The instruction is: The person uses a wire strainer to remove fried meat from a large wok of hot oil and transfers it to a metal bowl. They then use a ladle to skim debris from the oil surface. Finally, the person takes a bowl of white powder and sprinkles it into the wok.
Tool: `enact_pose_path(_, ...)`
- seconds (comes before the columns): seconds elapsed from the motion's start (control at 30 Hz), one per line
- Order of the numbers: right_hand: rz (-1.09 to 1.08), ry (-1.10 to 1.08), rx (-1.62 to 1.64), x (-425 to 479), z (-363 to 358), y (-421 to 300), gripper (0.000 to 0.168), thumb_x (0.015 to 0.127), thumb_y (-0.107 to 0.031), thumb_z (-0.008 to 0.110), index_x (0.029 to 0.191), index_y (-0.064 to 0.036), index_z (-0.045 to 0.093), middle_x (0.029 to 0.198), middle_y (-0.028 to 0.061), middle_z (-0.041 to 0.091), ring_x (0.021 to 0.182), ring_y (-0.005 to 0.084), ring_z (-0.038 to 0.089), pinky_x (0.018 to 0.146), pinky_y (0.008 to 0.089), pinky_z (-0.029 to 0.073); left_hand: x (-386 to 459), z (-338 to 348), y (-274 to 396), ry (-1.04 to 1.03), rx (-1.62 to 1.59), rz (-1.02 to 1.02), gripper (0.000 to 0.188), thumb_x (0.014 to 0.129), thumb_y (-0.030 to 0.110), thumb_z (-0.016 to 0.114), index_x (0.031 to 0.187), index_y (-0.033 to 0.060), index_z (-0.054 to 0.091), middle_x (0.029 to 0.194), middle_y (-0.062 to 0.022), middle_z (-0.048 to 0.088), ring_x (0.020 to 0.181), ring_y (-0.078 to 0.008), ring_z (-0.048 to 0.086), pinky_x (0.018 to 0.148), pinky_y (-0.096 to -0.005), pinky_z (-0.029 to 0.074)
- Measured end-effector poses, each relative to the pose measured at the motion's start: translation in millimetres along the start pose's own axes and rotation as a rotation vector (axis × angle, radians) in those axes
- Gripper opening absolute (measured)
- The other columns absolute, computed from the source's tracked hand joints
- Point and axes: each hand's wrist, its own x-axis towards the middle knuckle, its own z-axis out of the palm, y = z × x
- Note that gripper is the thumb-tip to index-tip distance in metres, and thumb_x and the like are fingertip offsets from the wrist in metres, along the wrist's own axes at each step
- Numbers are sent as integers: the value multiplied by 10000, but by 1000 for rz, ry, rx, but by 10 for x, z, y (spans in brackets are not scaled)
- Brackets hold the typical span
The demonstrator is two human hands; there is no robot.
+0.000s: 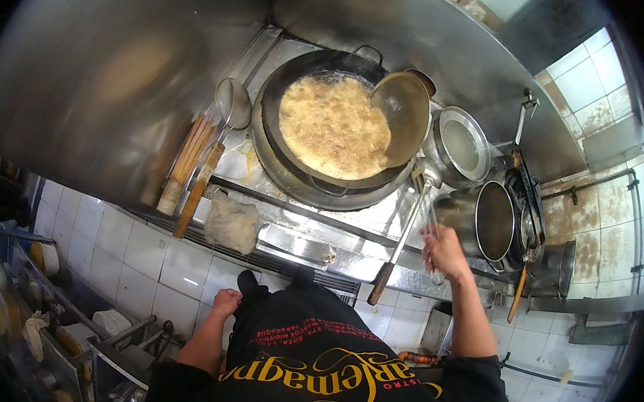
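My right hand (444, 250) is at the front edge of the stove, fingers curled at the thin handle of a slotted metal utensil (418, 179). Part of that handle is hidden by the hand. Just left of it lies a ladle (406, 224) with a wooden grip that juts past the edge. My left hand (227, 301) hangs low by my body, fingers curled, with nothing visible in it. In front of me a large wok (272, 112) holds foaming, bubbling yellowish oil (333, 128). A deep metal bowl-shaped strainer or scoop (402, 119) leans inside its right side.
A wire skimmer (233, 103) and a bundle of wooden sticks (186, 162) lean at the left. A cloth (232, 223) lies on the front ledge. Right of the wok are a metal basin (463, 141), a deep pot (493, 220) and pans (529, 200). Shelving (57, 316) stands lower left.
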Motion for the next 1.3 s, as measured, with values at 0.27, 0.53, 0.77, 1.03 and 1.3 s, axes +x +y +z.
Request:
enact_pose_path(0.27,182,-274,609,-153,876,91,240,914,-124,508,1107,16,525,581,48,514,393,143,458,366,280,371,-125,-200,-476,38,-8,-48,135,758,66,613,850,25,703,749,-85,687,653,-185,646,616,-300,513)
enact_pose_path(0.53,90,-358,797,236,1362,-92,221,934,-133,493,1107,3,505,593,28,480,412,126,414,391,286,359,-231,-405,-457,54,-72,-19,140,757,61,623,860,7,700,772,-100,689,675,-184,649,600,-311,510)
enact_pose_path(0.77,16,-415,963,463,1341,-214,232,941,-143,492,1126,-6,509,594,16,477,401,102,407,372,257,350,-176,-401,-244,5,-19,38,150,766,72,617,877,22,704,795,-107,697,706,-182,655,630,-308,519)
enact_pose_path(1.03,-5,-298,766,45,937,192,258,911,-122,532,1117,35,533,565,29,500,372,120,445,359,254,366,-136,-326,-209,27,49,49,155,753,75,607,864,28,704,788,-102,698,708,-188,662,647,-313,524)
enact_pose_path(1.3,-41,-227,656,-201,667,608,294,876,-79,519,1126,74,536,565,58,521,402,129,477,393,246,373,-134,-307,-226,15,186,78,161,746,95,613,861,28,704,799,-110,701,733,-194,668,686,-307,522)
